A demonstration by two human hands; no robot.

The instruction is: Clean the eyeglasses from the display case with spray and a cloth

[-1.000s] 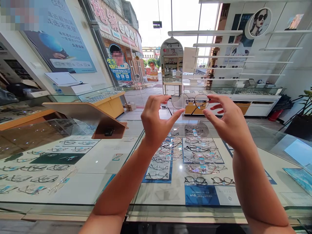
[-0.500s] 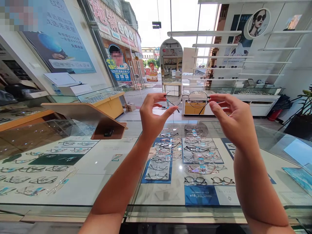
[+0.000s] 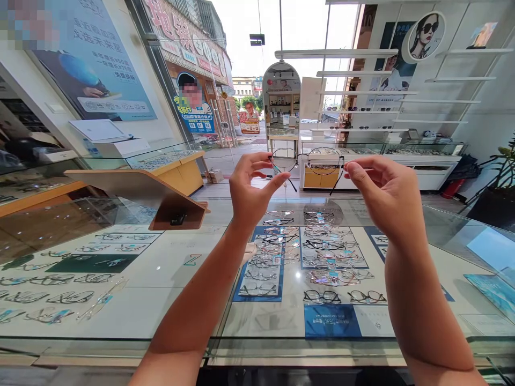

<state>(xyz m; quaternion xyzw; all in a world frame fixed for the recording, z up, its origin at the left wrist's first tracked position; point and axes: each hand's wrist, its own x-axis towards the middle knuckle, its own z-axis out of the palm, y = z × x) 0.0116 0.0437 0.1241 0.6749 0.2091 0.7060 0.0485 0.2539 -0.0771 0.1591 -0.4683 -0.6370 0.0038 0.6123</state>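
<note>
A pair of thin dark-rimmed round glasses point(image 3: 302, 162) is held up above the glass counter, its temples slanting downward. My left hand point(image 3: 255, 185) grips the left end of the frame, with the thumb near a temple. At the right end, my right hand point(image 3: 380, 187) pinches the frame by the hinge between thumb and fingers. Below, inside the counter, several rows of glasses point(image 3: 330, 245) lie on blue and white mats.
The glass counter point(image 3: 265, 348) spans the foreground. A wooden tray-like stand point(image 3: 140, 187) rests on it at the left. An arched mirror point(image 3: 281, 102), shelves point(image 3: 358, 93) and a white display cabinet point(image 3: 422, 174) stand beyond. A plant point(image 3: 499, 171) is at the far right.
The glasses have tilted slightly, with the lenses a little higher and more of the temples showing below. The thumb and fingers of my right hand have closed together at the hinge.
</note>
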